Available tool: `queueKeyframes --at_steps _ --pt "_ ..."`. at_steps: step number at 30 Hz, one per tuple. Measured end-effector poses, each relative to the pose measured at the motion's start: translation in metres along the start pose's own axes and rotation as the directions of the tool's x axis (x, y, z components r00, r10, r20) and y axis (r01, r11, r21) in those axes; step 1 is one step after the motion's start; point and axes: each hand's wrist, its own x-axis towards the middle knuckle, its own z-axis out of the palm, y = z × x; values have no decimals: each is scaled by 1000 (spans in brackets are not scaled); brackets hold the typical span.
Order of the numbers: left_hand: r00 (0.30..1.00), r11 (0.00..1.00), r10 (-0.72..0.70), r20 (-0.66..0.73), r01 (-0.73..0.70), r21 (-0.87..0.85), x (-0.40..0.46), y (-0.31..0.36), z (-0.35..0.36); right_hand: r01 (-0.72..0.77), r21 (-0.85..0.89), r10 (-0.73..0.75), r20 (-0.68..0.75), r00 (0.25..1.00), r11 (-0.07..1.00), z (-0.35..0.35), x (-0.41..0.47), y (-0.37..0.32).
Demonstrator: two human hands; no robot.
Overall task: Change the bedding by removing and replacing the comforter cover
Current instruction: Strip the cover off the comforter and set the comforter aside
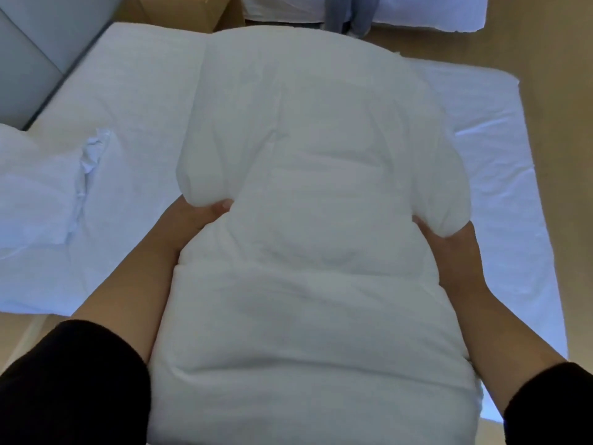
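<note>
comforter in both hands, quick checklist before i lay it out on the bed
1. Left hand grips the comforter: ok, thumb pinches a fold.
2. Right hand grips it: ok, fingers curl round the other side.
3. Comforter bare of its cover: cannot tell, all white.
4. Mattress has a sheet on: ok.
5. Crumpled white fabric out of the way: not ok, it lies on the bed's left part.
6. Far side free: not ok, a person's legs stand there.

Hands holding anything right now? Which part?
Both. The left hand and right hand grip the folded white comforter by its two side edges, about midway along the bundle.
</note>
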Motion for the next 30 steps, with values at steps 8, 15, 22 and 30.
queueKeyframes --at_steps 8,15,22,30 --pt "909 930 -354 220 366 -19 107 -128 19 -429 -411 491 53 869 804 121 24 109" --pt "892 899 -385 238 421 -123 85 -179 7 -368 -530 390 -75 918 764 123 -20 108" --pt "948 887 -94 306 219 -407 53 -125 6 -215 -348 270 116 956 912 124 -39 57" --pt "803 900 241 545 25 -435 -12 16 63 -185 4 182 156 971 983 67 -48 22"
